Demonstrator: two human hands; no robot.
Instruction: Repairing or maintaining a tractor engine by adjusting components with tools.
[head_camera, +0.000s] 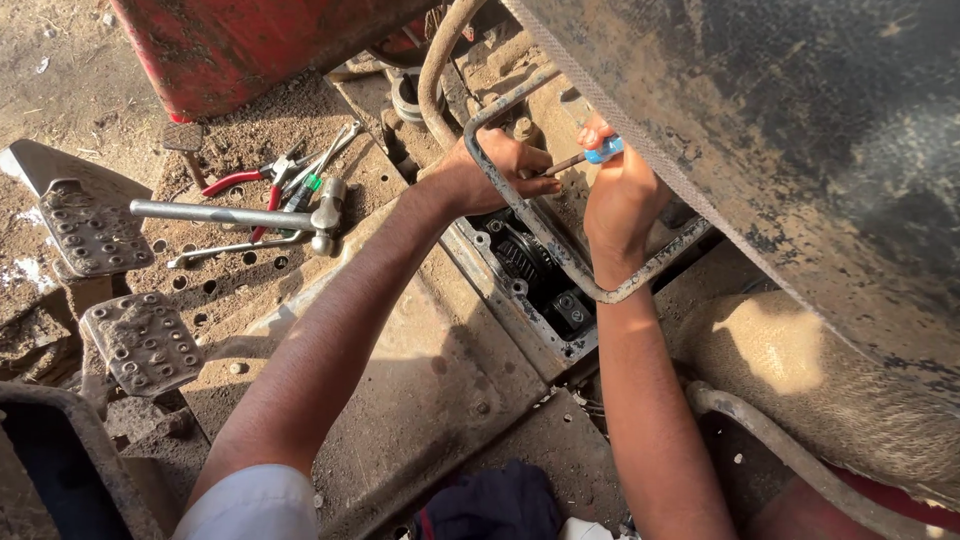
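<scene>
Right hand grips a blue-handled screwdriver (tip hidden), left hand curled beside it over the open gear housing.

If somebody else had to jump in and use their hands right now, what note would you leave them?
Right hand: grip closed on a blue-handled screwdriver, its shaft pointing left toward the left hand.
Left hand: resting at the bent metal rod, fingers by the screwdriver tip; whether it pinches anything cannot be seen.
Below both hands: an open housing with dark gears showing, its cover off.
Spare tools on the perforated footplate to the left: hammer, red-handled pliers, wrenches.
Done: housing is open. Left: the spot under the screwdriver tip is being worked; the housing is not closed.
</scene>
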